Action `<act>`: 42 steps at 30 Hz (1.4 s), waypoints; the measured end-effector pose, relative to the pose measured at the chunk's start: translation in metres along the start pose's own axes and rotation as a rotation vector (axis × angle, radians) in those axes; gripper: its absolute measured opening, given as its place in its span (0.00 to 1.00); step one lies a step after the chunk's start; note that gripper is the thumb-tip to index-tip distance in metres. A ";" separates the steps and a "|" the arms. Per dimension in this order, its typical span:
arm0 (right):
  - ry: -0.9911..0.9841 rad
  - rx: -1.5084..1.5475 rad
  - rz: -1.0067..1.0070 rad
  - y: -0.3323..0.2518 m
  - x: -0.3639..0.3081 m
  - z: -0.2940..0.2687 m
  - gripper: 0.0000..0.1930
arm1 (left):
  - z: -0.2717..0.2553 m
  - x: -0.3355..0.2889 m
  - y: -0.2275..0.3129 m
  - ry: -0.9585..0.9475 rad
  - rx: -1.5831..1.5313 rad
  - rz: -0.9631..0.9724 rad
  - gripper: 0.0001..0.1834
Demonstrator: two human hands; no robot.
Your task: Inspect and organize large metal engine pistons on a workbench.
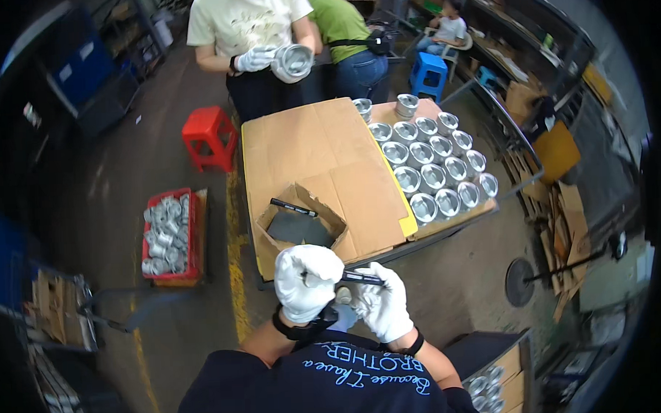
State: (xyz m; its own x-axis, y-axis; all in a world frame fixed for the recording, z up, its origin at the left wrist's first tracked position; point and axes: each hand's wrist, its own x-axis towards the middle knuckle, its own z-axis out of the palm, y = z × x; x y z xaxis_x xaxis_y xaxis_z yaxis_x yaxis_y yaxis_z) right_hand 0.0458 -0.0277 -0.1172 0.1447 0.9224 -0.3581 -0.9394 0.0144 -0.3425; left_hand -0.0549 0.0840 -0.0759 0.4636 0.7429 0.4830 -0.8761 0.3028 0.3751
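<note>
My right hand (381,303), in a white glove, is closed around a black marker (362,277). The marker's left end reaches my left hand (308,281), also gloved in white, with its fingers curled together; what sits inside them is hidden. Both hands are just off the near edge of a cardboard-covered table (306,145). Beyond them on the cardboard stands an open cardboard box (336,222) with a dark grey sheet (296,229) in it. Another black marker (294,207) lies across the box.
Rows of silver metal castings (420,154) stand on the table's right side. Across the table, a person in gloves holds a casting (293,62). A red crate (195,237) of castings and a red stool (210,138) are at left. More castings (486,392) sit lower right.
</note>
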 end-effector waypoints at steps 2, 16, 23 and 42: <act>0.145 -0.015 0.112 -0.017 0.019 0.008 0.19 | -0.027 0.008 -0.001 0.032 -0.201 -0.045 0.27; -0.209 -2.096 -0.659 -0.067 0.135 -0.036 0.21 | -0.055 0.045 0.008 0.654 0.829 0.086 0.19; -0.020 -1.881 -0.691 -0.164 0.104 -0.086 0.25 | -0.039 0.061 -0.037 0.613 0.973 0.096 0.17; 0.262 -2.114 -0.464 -0.660 0.170 -0.240 0.20 | 0.092 0.103 -0.296 0.647 1.129 0.144 0.16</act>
State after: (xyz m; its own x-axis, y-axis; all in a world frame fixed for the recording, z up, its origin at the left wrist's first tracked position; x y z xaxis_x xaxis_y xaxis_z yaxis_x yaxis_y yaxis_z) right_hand 0.7649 0.0273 -0.1603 0.3970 0.9178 -0.0055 0.7748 -0.3383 -0.5341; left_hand 0.2645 0.0158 -0.0640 -0.0482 0.9726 0.2272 -0.1727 -0.2322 0.9572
